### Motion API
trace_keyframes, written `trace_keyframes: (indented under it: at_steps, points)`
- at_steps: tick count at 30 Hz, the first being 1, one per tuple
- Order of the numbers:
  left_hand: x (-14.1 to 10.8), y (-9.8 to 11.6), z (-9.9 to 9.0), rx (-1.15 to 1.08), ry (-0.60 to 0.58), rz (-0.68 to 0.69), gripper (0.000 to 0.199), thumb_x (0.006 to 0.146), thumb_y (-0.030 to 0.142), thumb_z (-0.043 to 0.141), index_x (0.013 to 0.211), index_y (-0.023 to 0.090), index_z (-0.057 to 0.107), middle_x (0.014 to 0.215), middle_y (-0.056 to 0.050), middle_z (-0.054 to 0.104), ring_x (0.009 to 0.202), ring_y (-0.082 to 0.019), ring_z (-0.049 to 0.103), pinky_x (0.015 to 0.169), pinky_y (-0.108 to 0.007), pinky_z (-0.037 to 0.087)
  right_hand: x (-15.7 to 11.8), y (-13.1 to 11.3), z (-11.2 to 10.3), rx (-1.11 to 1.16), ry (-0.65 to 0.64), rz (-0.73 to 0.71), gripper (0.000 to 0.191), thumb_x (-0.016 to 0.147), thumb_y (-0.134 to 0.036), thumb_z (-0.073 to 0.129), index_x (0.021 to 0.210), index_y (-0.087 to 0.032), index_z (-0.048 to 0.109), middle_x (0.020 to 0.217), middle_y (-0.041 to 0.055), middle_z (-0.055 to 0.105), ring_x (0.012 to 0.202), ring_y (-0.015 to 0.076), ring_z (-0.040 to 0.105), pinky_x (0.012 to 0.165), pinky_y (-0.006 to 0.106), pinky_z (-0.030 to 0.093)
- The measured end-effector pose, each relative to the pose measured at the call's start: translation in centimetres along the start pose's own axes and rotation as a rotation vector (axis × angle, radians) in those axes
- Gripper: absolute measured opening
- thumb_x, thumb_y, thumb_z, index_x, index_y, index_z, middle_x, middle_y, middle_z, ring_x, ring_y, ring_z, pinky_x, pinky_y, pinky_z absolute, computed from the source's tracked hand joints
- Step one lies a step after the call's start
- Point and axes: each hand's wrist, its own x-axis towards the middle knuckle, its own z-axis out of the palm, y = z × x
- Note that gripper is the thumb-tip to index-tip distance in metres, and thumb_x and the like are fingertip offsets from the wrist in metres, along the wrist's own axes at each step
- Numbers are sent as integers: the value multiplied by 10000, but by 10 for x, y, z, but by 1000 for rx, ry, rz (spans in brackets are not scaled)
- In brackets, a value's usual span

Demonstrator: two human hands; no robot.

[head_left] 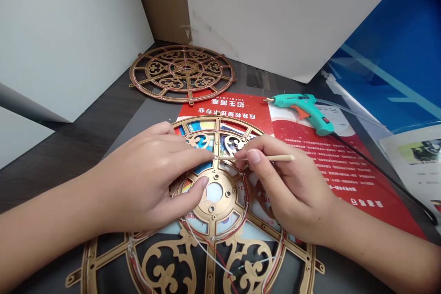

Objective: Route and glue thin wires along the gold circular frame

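A round gold-coloured ornamental frame (220,201) with spokes and scrollwork lies in front of me, red and white wires (203,248) running along its rings. My left hand (151,170) rests over its left side, index fingertip touching a spoke just above the hub and thumb apart near the central hole. Pinched between the thumb and fingers of my right hand (285,179) is a thin cream-coloured stick (279,158). Its far tip meets the same spot on the spoke, close to my left index fingertip. The other left fingers are partly hidden.
A second wired gold frame (182,73) lies farther back. To the right, a teal hot glue gun (303,108) with a black cord (386,172) rests on a red printed sheet (324,170). White panels (268,14) stand behind, and a plastic-covered sheet (413,151) lies far right.
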Motion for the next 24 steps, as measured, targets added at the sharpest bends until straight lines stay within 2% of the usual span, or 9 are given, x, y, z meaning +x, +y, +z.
trace_keyframes:
  at_steps: [5, 10, 13, 16, 19, 24]
  points:
    - [-2, 6, 6, -2, -2, -84, 311, 1127, 320, 523, 1298, 238, 769, 865, 25, 792, 754, -191, 685, 892, -429, 435, 1, 0, 0, 27, -6, 25, 388, 1229, -502, 518, 943, -264, 627, 855, 36, 721, 727, 191, 635, 671, 367, 537]
    - [-2, 8, 7, 60, -66, -99, 285, 1140, 365, 491, 1181, 239, 744, 920, -18, 824, 847, -237, 749, 929, -452, 471, 1, -1, 1, -36, -1, -40, 347, 1231, -384, 500, 924, -261, 607, 808, 13, 667, 732, 187, 624, 720, 370, 520]
    - [-2, 7, 7, 40, -94, -125, 311, 1132, 374, 508, 1288, 240, 740, 977, -26, 834, 923, -260, 780, 940, -448, 507, 0, -1, 0, -62, -7, -75, 328, 1228, -350, 508, 930, -260, 610, 809, 5, 665, 762, 187, 634, 749, 368, 522]
    - [-1, 6, 6, 11, -129, -157, 338, 1114, 365, 537, 1340, 241, 757, 926, -19, 808, 907, -257, 769, 911, -432, 535, -2, -1, -1, -12, 35, -78, 306, 1232, -327, 515, 959, -261, 637, 822, -6, 682, 743, 167, 642, 706, 333, 524]
    - [0, 7, 4, -42, -136, -184, 334, 1105, 369, 541, 1293, 240, 785, 906, -18, 803, 868, -242, 753, 891, -415, 549, -4, 0, -2, 38, 88, -52, 300, 1243, -352, 510, 1000, -265, 663, 856, -5, 720, 729, 152, 657, 647, 303, 519]
    - [2, 7, 2, -119, -86, -199, 323, 1090, 347, 558, 1252, 256, 822, 901, 2, 813, 838, -226, 750, 852, -381, 540, -4, 0, -1, -59, 25, -84, 317, 1236, -311, 497, 944, -259, 609, 847, -18, 682, 724, 138, 627, 681, 309, 514]
